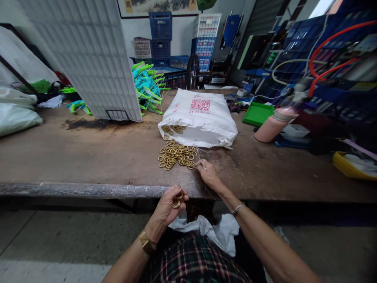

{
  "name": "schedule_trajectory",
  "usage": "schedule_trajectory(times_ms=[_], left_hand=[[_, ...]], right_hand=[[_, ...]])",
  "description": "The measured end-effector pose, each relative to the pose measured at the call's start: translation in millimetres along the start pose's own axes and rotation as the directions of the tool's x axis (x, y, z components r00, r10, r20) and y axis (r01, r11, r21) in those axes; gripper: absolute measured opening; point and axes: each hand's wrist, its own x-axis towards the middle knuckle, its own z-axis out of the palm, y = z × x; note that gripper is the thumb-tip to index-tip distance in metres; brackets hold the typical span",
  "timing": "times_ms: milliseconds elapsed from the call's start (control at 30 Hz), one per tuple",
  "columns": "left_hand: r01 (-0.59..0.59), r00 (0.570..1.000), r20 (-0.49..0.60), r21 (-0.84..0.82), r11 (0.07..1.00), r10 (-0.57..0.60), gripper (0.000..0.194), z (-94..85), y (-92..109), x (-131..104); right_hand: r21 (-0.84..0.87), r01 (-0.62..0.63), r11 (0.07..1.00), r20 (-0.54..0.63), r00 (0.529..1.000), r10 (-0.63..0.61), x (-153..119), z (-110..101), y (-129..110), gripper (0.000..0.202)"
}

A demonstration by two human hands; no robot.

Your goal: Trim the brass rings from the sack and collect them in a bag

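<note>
Head camera view, landmark: the white bag (203, 114), which lay on the desk (118, 157) with its open mouth toward me. A heap of gold-coloured rings (175, 154) had spread on the desk just in front of that mouth, and more rings (177, 128) showed inside it.

I had the left hand (169, 206) in front of the bag, beyond the heap at the desk's near edge, palm up, fingers curled around a few loose rings (176, 203). I had the right hand (208, 172) in front of the bag's right part, beside the heap's right end, fingers pinched on a slim pale object (203, 162), too small to identify.

Right of the bag: a green tray (258, 114), then a pink bottle (272, 126), tilted. Left of the bag: bright blue and green plastic pieces (147, 88), then a tall white ribbed panel (97, 59). Behind the bag: a dark fan (193, 72) and stacked crates (204, 41).
</note>
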Motion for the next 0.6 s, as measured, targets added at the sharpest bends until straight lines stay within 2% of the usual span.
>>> schedule_trajectory(times_ms=[33, 100, 200, 300, 433, 500, 600], left_hand=[[-0.030, 1.000, -0.002, 0.048, 0.998, 0.031, 0.027, 1.2, -1, 2], [-0.120, 0.992, -0.007, 0.173, 0.978, 0.123, 0.029, 4.6, -3, 6], [-0.248, 0.958, -0.035, 0.391, 0.887, 0.283, 0.034, 10.0, -4, 10], [-0.287, 0.932, -0.024, 0.563, 0.775, 0.362, 0.039, 14.0, -2, 10], [-0.311, 0.922, 0.045, 0.677, 0.668, 0.384, 0.029, 14.9, 0, 6], [-0.323, 0.914, 0.054, 0.695, 0.642, 0.402, 0.027, 13.0, -2, 5], [-0.336, 0.902, 0.025, 0.667, 0.664, 0.432, 0.026, 8.7, -7, 6]], right_hand=[[0.153, -0.051, 0.987, 0.030, 0.998, 0.047, -6, 0, -1, 0.019], [0.408, -0.200, 0.891, 0.163, 0.976, 0.145, -20, 0, -6, 0.021], [0.583, -0.364, 0.727, 0.375, 0.914, 0.157, -41, 1, -18, 0.028], [0.620, -0.412, 0.668, 0.477, 0.874, 0.097, -55, -1, -30, 0.032], [0.618, -0.429, 0.658, 0.502, 0.860, 0.090, -62, -1, -34, 0.033], [0.622, -0.431, 0.654, 0.487, 0.867, 0.107, -63, 1, -33, 0.034], [0.632, -0.464, 0.621, 0.494, 0.858, 0.139, -67, 6, -32, 0.036]])
